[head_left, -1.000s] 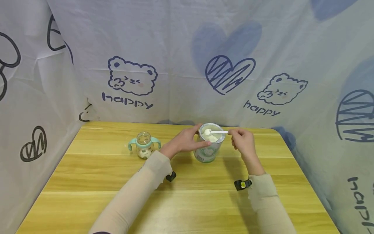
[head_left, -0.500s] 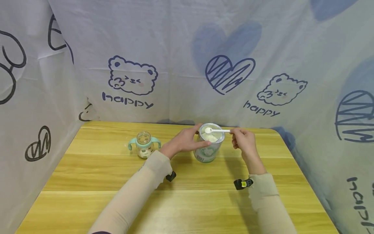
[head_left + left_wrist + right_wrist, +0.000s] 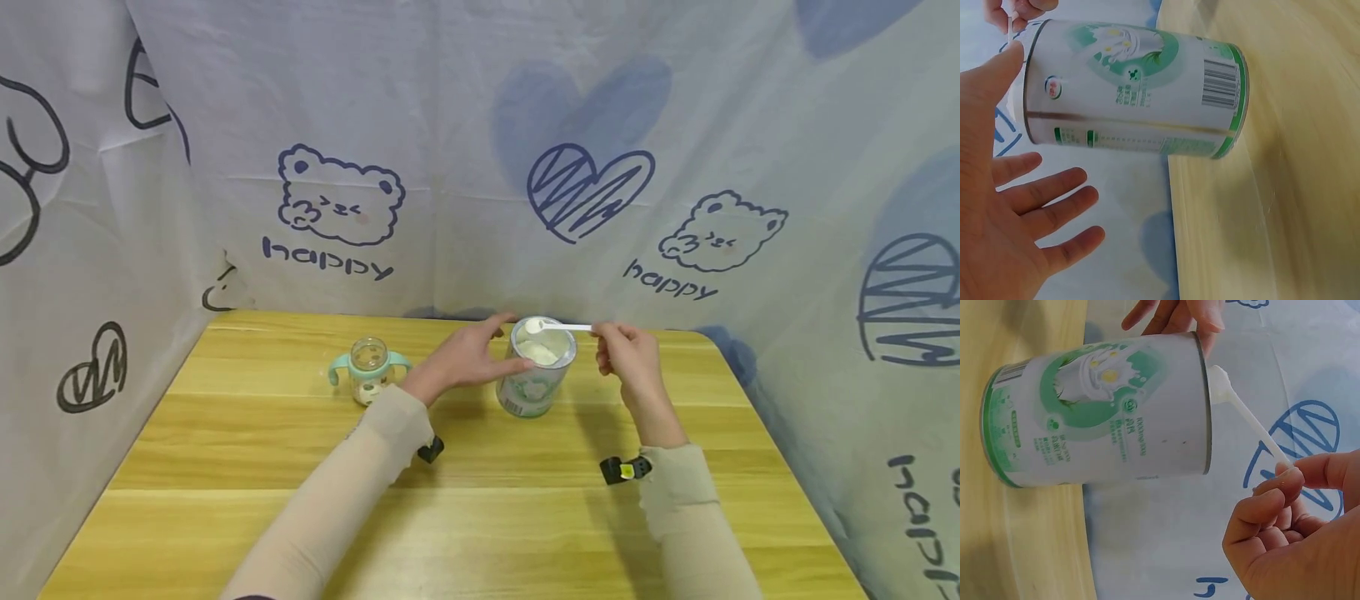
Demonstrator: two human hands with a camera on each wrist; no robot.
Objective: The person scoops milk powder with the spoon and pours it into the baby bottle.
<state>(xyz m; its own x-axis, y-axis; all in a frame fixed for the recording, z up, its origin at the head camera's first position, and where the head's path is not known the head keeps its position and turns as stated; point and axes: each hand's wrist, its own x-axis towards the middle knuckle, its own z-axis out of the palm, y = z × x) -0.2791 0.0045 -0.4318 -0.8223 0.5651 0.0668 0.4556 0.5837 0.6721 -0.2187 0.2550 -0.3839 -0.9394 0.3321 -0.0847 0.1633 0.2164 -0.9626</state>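
A white-and-green milk powder can (image 3: 531, 390) stands uncovered on the table, pale powder inside. Beside it, my left hand (image 3: 467, 358) has its thumb at the near rim; in the left wrist view its fingers (image 3: 1054, 219) spread straight, apart from the can's side. My right hand (image 3: 632, 360) pinches the handle end of a white scoop (image 3: 1257, 425) between thumb and fingers. The scoop's bowl, with powder in it, is over the can's mouth near the far rim. To the left stands a clear baby bottle (image 3: 369, 357) with mint-green handles, its top uncovered.
The wooden table (image 3: 480, 517) ends at a printed cloth backdrop (image 3: 465, 167) right behind the can. More cloth hangs along the left and right sides. My left forearm sleeve (image 3: 337, 483) passes close to the bottle.
The scoop has risen from lower inside the can's mouth to the far rim, shifting slightly right. My left hand has loosened from the can and drawn a little left, its fingers lifting away.
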